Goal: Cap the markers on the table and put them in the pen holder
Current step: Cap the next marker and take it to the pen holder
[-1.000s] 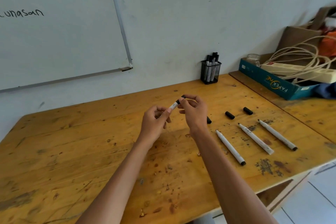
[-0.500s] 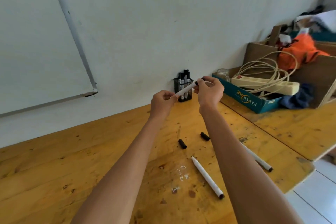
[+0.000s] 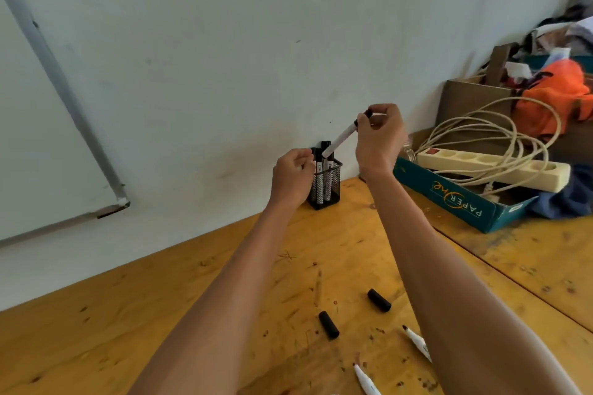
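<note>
So, the tabletop (image 3: 128, 314) is worn yellow wood, scuffed and speckled with dark stains. At its right sits a teal cardboard box (image 3: 455, 202) holding a cream plastic power strip (image 3: 481, 167) with looped cord. Against the wall stands the pen holder (image 3: 330, 189), a square black wire-mesh cup already holding a few capped markers.

The right hand (image 3: 378, 138) pinches the marker (image 3: 340, 139) at its black capped end. It's a slim white barrel, tilted, with its lower end just over the holder's opening. The left hand (image 3: 292, 176) is curled beside the holder's rim; can't tell if it grips anything.

Near the bottom edge of the view lie two loose black caps (image 3: 329, 324) and two uncapped markers (image 3: 417, 341).

Half a second ago both hands held that marker level. Now only the right hand has it, angled down at the holder.
</note>
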